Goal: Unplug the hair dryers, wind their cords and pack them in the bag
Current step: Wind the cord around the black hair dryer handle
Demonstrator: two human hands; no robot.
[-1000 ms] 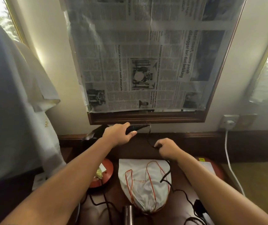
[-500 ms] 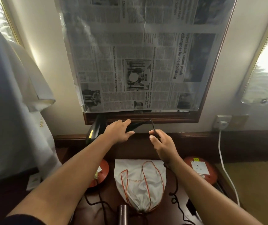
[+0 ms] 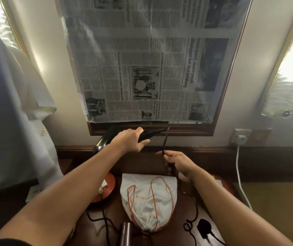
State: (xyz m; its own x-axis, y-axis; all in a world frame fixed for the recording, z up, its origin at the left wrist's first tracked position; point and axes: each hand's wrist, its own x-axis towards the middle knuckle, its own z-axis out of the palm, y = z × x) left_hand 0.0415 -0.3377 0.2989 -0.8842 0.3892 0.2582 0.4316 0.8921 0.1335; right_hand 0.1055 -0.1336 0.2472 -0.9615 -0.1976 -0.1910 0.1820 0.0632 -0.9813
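L hand [image 3: 130, 139] clamped on black dryer [image 3: 106, 140] handle at centre frame, R hand [image 3: 178, 161] fingers pinched on cord [image 3: 165, 141] below, prob. keeping it taut for winding; bag [image 3: 148, 201] waits lower centre.

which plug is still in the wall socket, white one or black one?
The white plug, seated in the wall socket at right, its white cord hanging down. The black plug lies loose on the table, bottom right, on the black cord.
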